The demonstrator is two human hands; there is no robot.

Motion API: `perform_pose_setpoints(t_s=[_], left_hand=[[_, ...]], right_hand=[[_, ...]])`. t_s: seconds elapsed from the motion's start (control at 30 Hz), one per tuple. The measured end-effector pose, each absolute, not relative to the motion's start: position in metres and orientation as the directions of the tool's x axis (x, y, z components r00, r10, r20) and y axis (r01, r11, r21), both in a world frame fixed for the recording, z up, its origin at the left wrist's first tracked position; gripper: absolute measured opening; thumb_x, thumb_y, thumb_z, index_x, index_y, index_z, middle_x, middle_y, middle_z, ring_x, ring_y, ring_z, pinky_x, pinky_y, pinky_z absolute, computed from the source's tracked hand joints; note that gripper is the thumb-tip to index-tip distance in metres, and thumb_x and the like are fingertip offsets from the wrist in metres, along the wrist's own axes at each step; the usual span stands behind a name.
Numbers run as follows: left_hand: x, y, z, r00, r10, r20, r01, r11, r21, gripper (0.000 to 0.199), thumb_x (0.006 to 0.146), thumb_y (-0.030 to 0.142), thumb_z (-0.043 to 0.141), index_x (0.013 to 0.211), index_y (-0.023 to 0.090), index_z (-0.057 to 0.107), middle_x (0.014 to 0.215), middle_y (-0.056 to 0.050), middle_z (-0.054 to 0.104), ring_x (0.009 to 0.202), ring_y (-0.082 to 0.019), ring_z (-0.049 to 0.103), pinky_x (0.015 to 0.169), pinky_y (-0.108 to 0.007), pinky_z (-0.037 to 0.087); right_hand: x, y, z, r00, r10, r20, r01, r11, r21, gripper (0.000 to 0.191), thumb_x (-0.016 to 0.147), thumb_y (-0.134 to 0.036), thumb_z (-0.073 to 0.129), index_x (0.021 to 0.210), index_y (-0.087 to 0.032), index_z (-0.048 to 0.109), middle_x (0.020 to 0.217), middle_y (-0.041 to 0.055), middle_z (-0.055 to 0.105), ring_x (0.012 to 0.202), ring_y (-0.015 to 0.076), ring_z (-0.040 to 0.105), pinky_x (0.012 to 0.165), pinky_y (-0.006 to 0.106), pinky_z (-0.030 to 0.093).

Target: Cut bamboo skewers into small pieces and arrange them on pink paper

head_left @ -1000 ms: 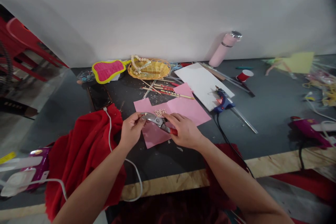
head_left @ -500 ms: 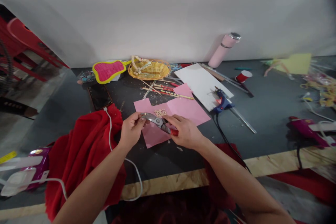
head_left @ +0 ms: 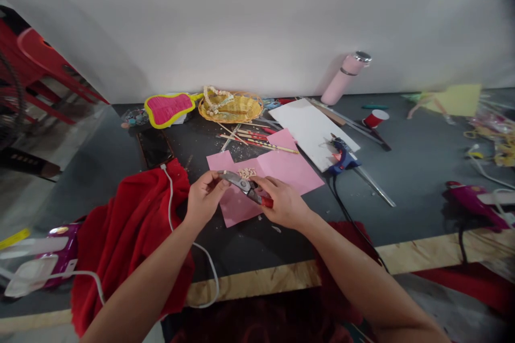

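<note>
My right hand is wrapped round the red handles of pruning shears, whose metal jaws point left. At their tips, my left hand is closed in a pinch on a small pale piece, mostly hidden by the fingers. Under both hands lies pink paper, spread over the dark table. A little heap of small pale cut pieces sits on the paper just beyond the shears. Behind it lie several thin patterned sticks, some red and some pale.
A wicker basket and pink-and-yellow paddle shape stand at the back. To the right are white board, a blue glue gun, a pink flask and red spool. Red cloth and phone lie left.
The whole view has shifted slightly. My hands and the shears stay almost in the same place, with the left fingers a little changed around the jaw tips.
</note>
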State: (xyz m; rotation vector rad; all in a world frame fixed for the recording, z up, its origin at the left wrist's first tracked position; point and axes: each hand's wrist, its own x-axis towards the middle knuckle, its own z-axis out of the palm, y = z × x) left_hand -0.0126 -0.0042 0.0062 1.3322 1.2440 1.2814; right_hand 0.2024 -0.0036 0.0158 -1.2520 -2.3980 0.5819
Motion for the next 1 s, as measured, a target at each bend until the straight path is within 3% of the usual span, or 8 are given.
perform_pose_setpoints(t_s=[0.13, 0.47, 1.0], left_hand=[[-0.0132, -0.005, 0.0083, -0.072, 0.989, 0.126, 0.172, -0.112, 0.979, 0.011, 0.078, 0.027, 0.061, 0.076, 0.017, 0.063, 0.064, 0.001, 0.057, 0.06, -0.011, 0.051, 0.057, -0.021, 0.04], [-0.0163, -0.0052, 0.0073, -0.02, 0.989, 0.149, 0.168, -0.143, 0.975, 0.014, 0.081, 0.028, 0.059, 0.076, 0.016, 0.065, 0.066, -0.001, 0.059, 0.06, -0.012, 0.052, 0.057, -0.022, 0.04], [-0.0162, -0.0062, 0.0117, 0.012, 0.99, 0.139, 0.238, -0.138, 0.961, 0.018, 0.084, 0.03, 0.055, 0.077, 0.016, 0.063, 0.068, -0.001, 0.061, 0.062, -0.012, 0.052, 0.059, -0.023, 0.04]], right_hand=[[0.2046, -0.0012, 0.0144, -0.558, 0.815, 0.158, 0.669, 0.554, -0.495, 0.063, 0.071, -0.014, 0.054, 0.132, -0.018, 0.04, 0.117, 0.0101, 0.056, 0.103, 0.024, 0.055, 0.089, 0.037, 0.045], [0.2057, 0.0005, 0.0163, -0.591, 0.786, 0.183, 0.651, 0.598, -0.467, 0.066, 0.069, -0.013, 0.053, 0.133, -0.018, 0.037, 0.117, 0.0114, 0.056, 0.105, 0.0253, 0.052, 0.089, 0.041, 0.044], [0.2039, -0.0069, 0.019, -0.539, 0.836, 0.106, 0.721, 0.522, -0.455, 0.06, 0.071, -0.014, 0.055, 0.129, -0.021, 0.043, 0.106, 0.0077, 0.06, 0.09, 0.0213, 0.059, 0.081, 0.032, 0.047]])
